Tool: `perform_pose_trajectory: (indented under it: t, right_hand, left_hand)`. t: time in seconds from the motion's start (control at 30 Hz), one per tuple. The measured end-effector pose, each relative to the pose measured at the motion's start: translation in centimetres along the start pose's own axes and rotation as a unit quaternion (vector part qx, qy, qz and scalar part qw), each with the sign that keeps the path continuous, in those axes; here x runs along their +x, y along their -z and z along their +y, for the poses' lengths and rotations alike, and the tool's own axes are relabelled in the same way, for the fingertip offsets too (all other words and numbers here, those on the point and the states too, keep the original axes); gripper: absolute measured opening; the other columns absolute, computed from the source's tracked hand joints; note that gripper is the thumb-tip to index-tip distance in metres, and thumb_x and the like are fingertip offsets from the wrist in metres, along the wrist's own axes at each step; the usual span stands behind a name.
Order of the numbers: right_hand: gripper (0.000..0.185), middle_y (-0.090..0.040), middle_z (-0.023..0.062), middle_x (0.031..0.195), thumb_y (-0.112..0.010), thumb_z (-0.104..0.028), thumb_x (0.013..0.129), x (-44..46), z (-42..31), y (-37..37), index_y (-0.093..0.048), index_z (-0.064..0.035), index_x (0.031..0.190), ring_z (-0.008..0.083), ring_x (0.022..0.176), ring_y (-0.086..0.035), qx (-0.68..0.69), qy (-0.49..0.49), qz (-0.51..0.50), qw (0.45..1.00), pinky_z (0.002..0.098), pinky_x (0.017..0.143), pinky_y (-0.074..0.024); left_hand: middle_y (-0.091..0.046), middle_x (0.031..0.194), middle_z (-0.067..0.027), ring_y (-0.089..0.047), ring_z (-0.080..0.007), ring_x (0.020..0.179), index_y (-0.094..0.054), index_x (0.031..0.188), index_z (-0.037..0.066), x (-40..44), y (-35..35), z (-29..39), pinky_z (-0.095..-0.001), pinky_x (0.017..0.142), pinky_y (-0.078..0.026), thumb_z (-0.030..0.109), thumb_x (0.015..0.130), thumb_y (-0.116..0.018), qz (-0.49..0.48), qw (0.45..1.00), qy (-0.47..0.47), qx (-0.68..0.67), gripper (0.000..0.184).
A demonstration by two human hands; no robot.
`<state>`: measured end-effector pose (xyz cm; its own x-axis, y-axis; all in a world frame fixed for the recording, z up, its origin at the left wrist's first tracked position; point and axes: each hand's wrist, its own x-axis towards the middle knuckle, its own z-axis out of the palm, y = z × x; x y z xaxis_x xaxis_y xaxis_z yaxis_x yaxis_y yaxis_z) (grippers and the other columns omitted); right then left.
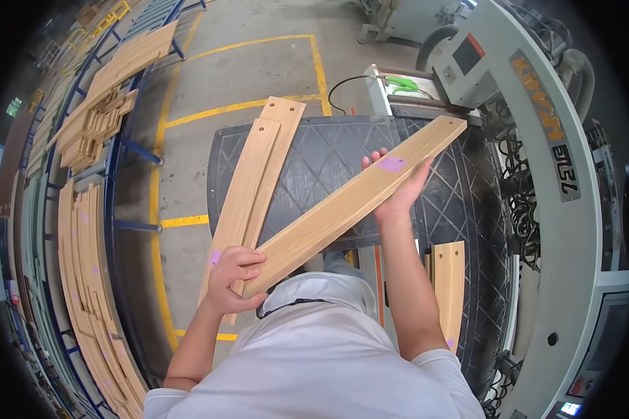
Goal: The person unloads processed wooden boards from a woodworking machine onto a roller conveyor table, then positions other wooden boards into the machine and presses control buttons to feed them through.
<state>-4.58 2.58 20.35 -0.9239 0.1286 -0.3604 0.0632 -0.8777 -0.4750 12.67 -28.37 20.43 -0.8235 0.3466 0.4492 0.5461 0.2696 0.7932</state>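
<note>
A long light-brown wooden board (349,188) lies slantwise across the front of my body, with a pink sticker on its upper face and a small hole near its far end. My right hand (402,192) grips it from beneath around its far half, fingertips showing over the left edge. At the near lower end, my left hand (236,281) is closed on the board's end. Beyond the left hand, two similar boards (251,174) rest overlapping on a black ridged mat surface (328,146), with holes at their far ends.
Another drilled board (449,286) lies beside my right arm. A grey machine (573,174) with hoses and a screen stands on the right; a green air gun (402,84) sits by it. Boards are stacked on blue roller racks (122,140) on the left. Yellow lines mark the floor.
</note>
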Motion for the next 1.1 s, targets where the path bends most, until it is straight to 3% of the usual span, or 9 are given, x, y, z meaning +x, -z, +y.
perform_pose_trajectory:
  t: [0.2,0.27,0.47,0.53,0.57,0.63,0.7,0.83,1.1]
  right_hand:
    - [0.071,-0.056,0.0220,0.121,-0.037,-0.053,0.089,0.4,0.5,-0.1,-0.045,0.0079,0.125,0.0343,0.113,-0.056,0.095,-0.001,-0.093,0.991,0.0562,0.108,-0.0345]
    - [0.072,-0.057,0.0225,0.120,-0.039,-0.050,0.086,0.5,0.7,-0.3,-0.044,0.0085,0.126,0.0349,0.114,-0.055,0.114,0.004,-0.125,0.986,0.0549,0.111,-0.0321]
    - [0.071,-0.056,0.0229,0.121,-0.039,-0.048,0.083,1.6,0.0,-0.8,-0.045,0.0089,0.126,0.0355,0.113,-0.055,0.141,-0.005,-0.232,0.962,0.0528,0.111,-0.0325]
    - [0.070,-0.056,0.0224,0.118,-0.038,-0.045,0.083,0.5,0.0,-2.3,-0.046,0.0088,0.126,0.0348,0.112,-0.055,0.107,-0.003,-0.249,0.963,0.0512,0.109,-0.0346]
    - [0.066,-0.057,0.0205,0.117,-0.036,-0.041,0.085,0.2,-0.1,-2.8,-0.045,0.0090,0.128,0.0346,0.112,-0.054,0.100,0.014,-0.236,0.966,0.0497,0.107,-0.0366]
    - [0.061,-0.056,0.0197,0.122,-0.034,-0.036,0.088,1.1,0.2,-2.4,-0.043,0.0073,0.130,0.0335,0.114,-0.053,0.026,0.044,-0.181,0.982,0.0470,0.106,-0.0381]
    - [0.057,-0.052,0.0199,0.131,-0.031,-0.032,0.092,-1.5,0.4,-4.9,-0.040,0.0055,0.134,0.0314,0.120,-0.051,-0.006,0.057,-0.133,0.989,0.0443,0.106,-0.0378]
    - [0.055,-0.048,0.0208,0.138,-0.031,-0.030,0.093,-3.2,0.6,-5.6,-0.037,0.0032,0.136,0.0290,0.126,-0.047,-0.029,0.048,-0.177,0.983,0.0415,0.108,-0.0359]
    - [0.058,-0.045,0.0211,0.140,-0.035,-0.030,0.092,-4.7,0.8,-6.1,-0.029,0.0008,0.141,0.0287,0.130,-0.044,-0.069,0.021,-0.226,0.971,0.0412,0.110,-0.0333]
  left_hand:
    - [-0.050,0.124,-0.0163,-0.053,-0.0346,0.116,-0.057,0.103,0.015,-1.4,-0.8,-0.6,-0.0437,0.094,-0.049,0.011,0.053,-0.090,0.140,0.988,0.005,0.056,0.060]
    - [-0.044,0.130,-0.0165,-0.046,-0.0356,0.124,-0.058,0.105,0.014,-1.9,-1.0,-0.8,-0.0472,0.103,-0.040,0.015,0.057,-0.090,0.144,0.989,0.001,0.043,0.057]
    - [-0.039,0.137,-0.0185,-0.042,-0.0362,0.129,-0.055,0.117,0.011,-0.8,-1.5,0.6,-0.0474,0.105,-0.039,0.012,0.063,-0.087,0.222,0.974,-0.039,0.028,0.063]
    - [-0.035,0.144,-0.0192,-0.041,-0.0329,0.132,-0.049,0.131,0.007,-1.9,-2.3,-0.1,-0.0459,0.106,-0.039,0.009,0.069,-0.083,0.281,0.957,0.076,0.010,0.071]
    - [-0.036,0.146,-0.0181,-0.043,-0.0263,0.131,-0.040,0.141,0.003,-3.2,-3.0,-1.1,-0.0400,0.105,-0.040,0.005,0.081,-0.073,0.297,0.944,0.129,-0.065,0.069]
    - [-0.044,0.141,-0.0153,-0.048,-0.0230,0.127,-0.038,0.142,0.001,-3.2,-3.1,-0.9,-0.0349,0.104,-0.043,-0.002,0.090,-0.059,0.354,0.857,0.324,-0.189,0.056]
    - [-0.046,0.139,-0.0149,-0.049,-0.0226,0.126,-0.035,0.143,0.002,-1.9,-3.4,0.0,-0.0342,0.102,-0.045,-0.003,0.092,-0.053,0.387,0.825,0.315,-0.266,0.054]
    - [-0.047,0.137,-0.0156,-0.051,-0.0236,0.124,-0.027,0.146,0.004,-2.3,-4.0,-0.5,-0.0351,0.099,-0.049,-0.006,0.093,-0.046,0.445,0.744,0.331,-0.372,0.057]
    - [-0.048,0.137,-0.0159,-0.054,-0.0211,0.119,-0.023,0.147,0.005,-2.5,-4.9,0.4,-0.0294,0.092,-0.053,-0.008,0.090,-0.048,0.467,0.744,0.351,-0.324,0.063]
